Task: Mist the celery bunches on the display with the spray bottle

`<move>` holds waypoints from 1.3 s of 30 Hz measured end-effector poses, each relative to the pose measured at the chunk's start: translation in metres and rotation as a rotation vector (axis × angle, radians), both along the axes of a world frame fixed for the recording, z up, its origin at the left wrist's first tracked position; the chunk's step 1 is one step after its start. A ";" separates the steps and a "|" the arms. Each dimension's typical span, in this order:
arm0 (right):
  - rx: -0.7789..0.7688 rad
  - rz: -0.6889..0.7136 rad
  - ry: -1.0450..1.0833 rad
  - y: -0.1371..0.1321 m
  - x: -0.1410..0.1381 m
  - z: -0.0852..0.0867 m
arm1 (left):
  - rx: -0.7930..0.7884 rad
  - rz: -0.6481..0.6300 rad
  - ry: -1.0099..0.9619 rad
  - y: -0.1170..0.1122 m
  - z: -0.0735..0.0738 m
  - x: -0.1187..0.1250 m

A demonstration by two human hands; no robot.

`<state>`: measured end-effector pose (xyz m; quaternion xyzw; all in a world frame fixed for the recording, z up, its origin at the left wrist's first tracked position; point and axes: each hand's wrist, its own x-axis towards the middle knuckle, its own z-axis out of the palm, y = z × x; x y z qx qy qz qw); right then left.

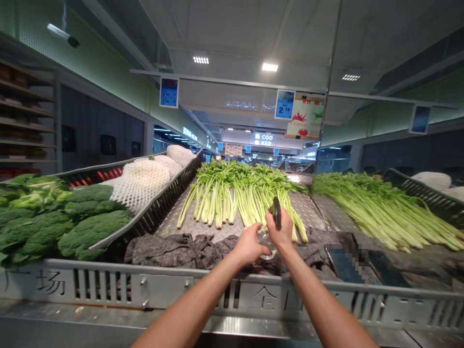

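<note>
My right hand [282, 227] is closed around a dark-handled tool [277, 212], whose working end is hidden. Beside it, my left hand [251, 245] curls its thumb and fingers about a clear, round-edged thing [268, 256], too faint to name. Both hands are close together over the front of the display. Just beyond them, celery [221, 200] lies in a wide row, pale stalk ends toward me and leaves at the back. Crumpled dark grey cloth [166, 251] lies in front of the celery, below my hands.
Broccoli [96, 220] fills the left side, near net-wrapped pale produce [143, 181]. A black slatted divider [170, 200] separates them from the celery. At right, a phone [342, 263] rests by a mirror [366, 212]. A grey slotted rail [163, 285] runs along the front; price signs [284, 104] hang above.
</note>
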<state>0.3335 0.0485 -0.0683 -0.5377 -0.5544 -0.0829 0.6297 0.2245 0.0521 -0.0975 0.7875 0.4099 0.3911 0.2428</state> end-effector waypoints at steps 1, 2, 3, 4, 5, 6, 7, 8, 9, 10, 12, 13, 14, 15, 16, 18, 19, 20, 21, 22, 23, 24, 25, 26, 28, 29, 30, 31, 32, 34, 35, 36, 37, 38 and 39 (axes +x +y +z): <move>0.002 0.010 -0.007 0.000 -0.002 0.000 | -0.001 0.008 -0.004 -0.002 0.001 -0.002; 0.004 0.018 -0.013 0.000 -0.004 0.000 | -0.002 0.015 -0.010 -0.003 0.001 -0.005; 0.003 0.027 -0.019 0.000 -0.006 0.001 | -0.003 0.020 -0.016 -0.004 0.002 -0.007; -0.001 0.033 -0.024 0.000 -0.008 0.001 | -0.002 0.025 -0.022 -0.005 0.002 -0.008; -0.004 0.038 -0.026 0.000 -0.010 0.001 | 0.000 0.029 -0.026 -0.006 0.002 -0.010; -0.004 0.042 -0.025 0.000 -0.011 0.001 | 0.002 0.031 -0.028 -0.006 0.002 -0.011; -0.003 0.048 -0.024 0.000 -0.013 0.001 | 0.005 0.034 -0.028 -0.006 0.002 -0.013; 0.000 0.053 -0.024 0.001 -0.014 0.001 | 0.007 0.039 -0.026 -0.006 0.002 -0.014; 0.006 0.057 -0.025 0.001 -0.015 0.001 | 0.009 0.042 -0.024 -0.006 0.002 -0.015; 0.014 0.059 -0.024 0.001 -0.017 0.000 | 0.009 0.046 -0.022 -0.006 0.002 -0.016; 0.027 0.062 -0.027 0.001 -0.019 0.001 | 0.012 0.059 -0.020 -0.007 0.004 -0.018; 0.031 0.064 -0.029 0.002 -0.020 0.001 | 0.015 0.066 -0.021 -0.007 0.005 -0.019; 0.034 0.067 -0.031 0.002 -0.020 0.002 | 0.018 0.071 -0.021 -0.007 0.006 -0.020; 0.035 0.069 -0.033 0.002 -0.021 0.003 | 0.021 0.076 -0.021 -0.007 0.006 -0.021; 0.038 0.069 -0.034 0.002 -0.022 0.004 | 0.021 0.079 -0.021 -0.007 0.007 -0.021; 0.039 0.072 -0.032 0.003 -0.023 0.006 | 0.015 0.081 -0.017 -0.007 0.009 -0.023; 0.036 0.077 -0.030 0.003 -0.024 0.008 | 0.011 0.083 -0.014 -0.007 0.009 -0.023; 0.031 0.084 -0.026 0.004 -0.024 0.009 | 0.010 0.086 -0.013 -0.006 0.009 -0.024; 0.023 0.092 -0.018 0.005 -0.025 0.010 | 0.010 0.091 -0.013 -0.006 0.010 -0.025; 0.014 0.100 -0.011 0.005 -0.025 0.010 | 0.011 0.094 -0.014 -0.006 0.010 -0.025; 0.004 0.107 -0.004 0.006 -0.026 0.011 | 0.013 0.097 -0.016 -0.006 0.010 -0.026; -0.005 0.109 0.002 0.006 -0.027 0.011 | 0.014 0.098 -0.018 -0.005 0.010 -0.027; -0.012 0.111 0.003 0.007 -0.027 0.011 | 0.012 0.097 -0.021 -0.005 0.010 -0.028; -0.018 0.111 0.000 0.007 -0.028 0.011 | 0.009 0.092 -0.023 -0.005 0.010 -0.028; -0.022 0.108 -0.008 0.007 -0.030 0.011 | -0.001 0.084 -0.029 -0.005 0.011 -0.030; -0.021 0.107 -0.009 0.007 -0.031 0.011 | -0.005 0.081 -0.033 -0.005 0.011 -0.031; -0.016 0.110 -0.011 0.008 -0.032 0.011 | -0.007 0.081 -0.035 -0.005 0.012 -0.032; -0.007 0.118 -0.015 0.008 -0.033 0.011 | -0.007 0.084 -0.034 -0.005 0.012 -0.033; 0.004 0.126 -0.020 0.007 -0.035 0.011 | -0.003 0.089 -0.033 -0.006 0.013 -0.034; 0.027 0.146 -0.031 0.007 -0.038 0.012 | 0.012 0.109 -0.023 -0.007 0.014 -0.037; 0.035 0.154 -0.035 0.006 -0.039 0.013 | 0.020 0.125 -0.014 -0.008 0.015 -0.039; 0.039 0.163 -0.038 0.006 -0.041 0.014 | 0.030 0.141 -0.003 -0.009 0.016 -0.040; 0.037 0.173 -0.042 0.006 -0.043 0.015 | 0.040 0.158 0.007 -0.010 0.016 -0.042; 0.031 0.181 -0.045 0.006 -0.045 0.016 | 0.048 0.173 0.017 -0.011 0.017 -0.044; 0.026 0.186 -0.047 0.006 -0.046 0.016 | 0.054 0.185 0.025 -0.012 0.017 -0.046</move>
